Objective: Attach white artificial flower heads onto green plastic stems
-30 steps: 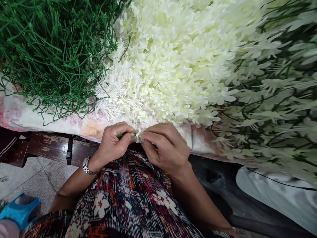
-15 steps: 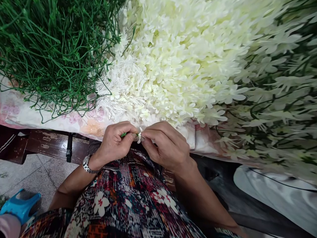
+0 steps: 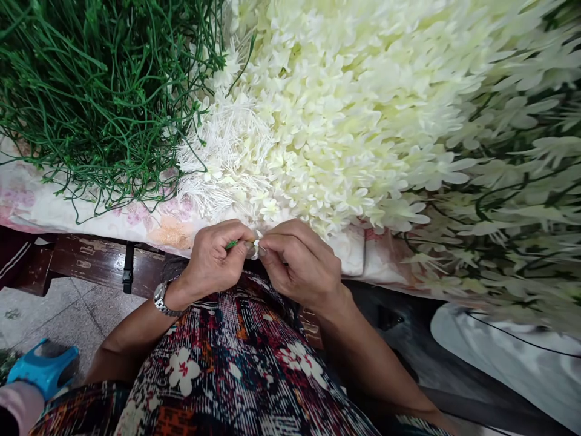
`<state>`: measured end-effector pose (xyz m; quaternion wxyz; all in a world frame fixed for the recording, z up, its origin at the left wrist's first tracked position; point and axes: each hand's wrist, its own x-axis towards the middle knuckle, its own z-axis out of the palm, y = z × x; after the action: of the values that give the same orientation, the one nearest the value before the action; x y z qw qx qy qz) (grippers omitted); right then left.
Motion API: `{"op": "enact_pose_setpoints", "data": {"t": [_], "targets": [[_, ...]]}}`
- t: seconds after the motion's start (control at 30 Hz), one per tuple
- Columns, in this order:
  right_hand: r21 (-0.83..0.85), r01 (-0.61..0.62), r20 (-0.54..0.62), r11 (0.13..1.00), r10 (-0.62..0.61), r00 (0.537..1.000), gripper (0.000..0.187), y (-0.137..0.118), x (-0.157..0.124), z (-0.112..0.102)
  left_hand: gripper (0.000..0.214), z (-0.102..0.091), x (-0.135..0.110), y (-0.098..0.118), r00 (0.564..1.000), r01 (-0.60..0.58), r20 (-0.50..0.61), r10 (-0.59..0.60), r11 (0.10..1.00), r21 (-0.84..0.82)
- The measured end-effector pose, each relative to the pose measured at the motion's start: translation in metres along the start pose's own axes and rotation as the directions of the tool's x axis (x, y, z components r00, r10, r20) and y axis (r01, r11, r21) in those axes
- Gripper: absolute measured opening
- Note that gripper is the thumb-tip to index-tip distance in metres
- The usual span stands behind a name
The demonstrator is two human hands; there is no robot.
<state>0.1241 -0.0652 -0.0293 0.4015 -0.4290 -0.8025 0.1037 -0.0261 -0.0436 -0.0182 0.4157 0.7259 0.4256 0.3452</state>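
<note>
Left hand (image 3: 213,260) pinching a thin green stem (image 3: 232,244), right hand (image 3: 299,266) gripping a small white blossom (image 3: 256,247) at its tip — fingertips meeting just before the tabletop (image 3: 91,261) edge, below heaped cream petals (image 3: 336,115).

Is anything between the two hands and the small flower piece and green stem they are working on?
Nothing visible. The left hand pinches the green stem, the right hand pinches the white flower, and both meet directly at the table edge.
</note>
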Motion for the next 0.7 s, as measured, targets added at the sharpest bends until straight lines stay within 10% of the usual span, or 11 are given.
{"op": "enact_pose_setpoints", "data": {"t": [0.7], "targets": [[0.274, -0.227, 0.066, 0.934, 0.218, 0.974, 0.015, -0.010, 0.004, -0.019, 0.017, 0.003, -0.012, -0.006, 0.877, -0.345, -0.151, 0.456, 0.817, 0.461]]}}
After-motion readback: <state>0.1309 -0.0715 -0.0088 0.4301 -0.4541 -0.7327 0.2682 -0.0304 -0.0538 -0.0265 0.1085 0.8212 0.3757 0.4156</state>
